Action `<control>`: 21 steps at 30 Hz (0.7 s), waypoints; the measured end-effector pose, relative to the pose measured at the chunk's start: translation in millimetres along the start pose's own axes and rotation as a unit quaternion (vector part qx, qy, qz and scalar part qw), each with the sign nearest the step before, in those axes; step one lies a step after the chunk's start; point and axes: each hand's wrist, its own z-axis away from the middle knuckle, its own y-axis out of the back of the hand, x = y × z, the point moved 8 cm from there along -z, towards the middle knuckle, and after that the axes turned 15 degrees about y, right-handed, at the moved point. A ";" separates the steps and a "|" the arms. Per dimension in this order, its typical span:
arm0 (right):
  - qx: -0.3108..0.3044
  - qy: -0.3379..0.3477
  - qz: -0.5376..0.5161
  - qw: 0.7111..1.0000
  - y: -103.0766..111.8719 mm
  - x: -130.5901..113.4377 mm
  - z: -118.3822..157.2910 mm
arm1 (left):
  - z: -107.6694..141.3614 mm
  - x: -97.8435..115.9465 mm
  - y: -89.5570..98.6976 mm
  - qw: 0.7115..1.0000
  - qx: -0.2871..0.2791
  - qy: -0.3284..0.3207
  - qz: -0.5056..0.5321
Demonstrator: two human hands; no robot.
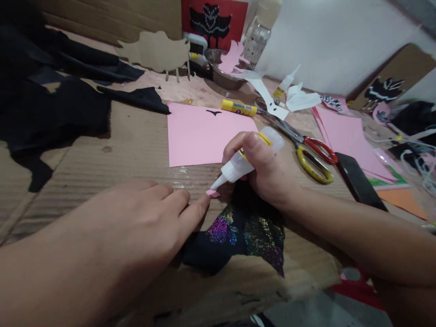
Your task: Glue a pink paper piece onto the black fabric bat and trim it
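In my right hand (264, 165) is a clear glue bottle (235, 165) with a white nozzle, gripped by closed fingers and tilted down to the left. Its tip meets a small pink paper piece (213, 194) on the cardboard. My left hand (146, 222) rests palm down, its thumb tip holding that piece at its left edge; the other fingers are bent. Below both hands lies a black fabric scrap (218, 250) with multicoloured glitter. Just beyond sits a pink paper sheet (194, 136) bearing a small black bird-like shape (214, 112).
A yellow glue stick (238, 107) and scissors (303, 145) with red and yellow handles lie beyond my right hand. Black fabric (51, 109) covers the left side. Pink sheets (347, 136) and a black bar-shaped object (359, 181) are at right. A metal bowl (225, 79) stands behind.
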 end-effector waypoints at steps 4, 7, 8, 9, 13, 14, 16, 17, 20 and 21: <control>-0.008 -0.007 -0.026 1.000 -3.1 0.1 0.5 | 0.2 0.3 4.1 0.999 0.025 -0.010 0.018; -0.010 -0.027 0.000 1.000 -3.6 0.6 0.4 | 0.5 -0.6 4.9 0.999 0.042 -0.014 0.027; -0.011 -0.033 0.008 0.999 -3.6 0.8 0.4 | 0.4 -0.7 4.5 0.999 0.043 -0.013 0.027; -0.011 -0.038 0.014 0.999 -3.6 1.0 0.5 | 0.2 -0.9 3.9 0.999 0.042 -0.012 0.025; -0.014 -0.049 0.021 0.998 -3.8 1.4 1.0 | -1.4 -0.8 2.6 0.999 0.033 -0.003 0.023; -0.014 -0.049 0.020 0.999 -3.9 1.3 1.0 | -1.8 -0.9 2.4 0.999 0.030 -0.001 0.025; -0.009 -0.048 0.011 0.999 -3.9 0.8 0.7 | -2.1 -0.7 3.2 0.999 0.030 0.000 0.029; -0.005 -0.048 0.005 0.999 -3.8 0.4 0.6 | -1.7 -0.5 4.5 0.999 0.036 -0.002 0.032; -0.001 -0.050 -0.001 0.999 -4.1 0.3 0.4 | 0.4 -1.3 6.0 0.999 0.042 -0.001 0.033; -0.001 -0.052 0.001 0.999 -4.3 0.5 0.5 | 1.2 -1.4 5.9 0.999 0.040 -0.001 0.032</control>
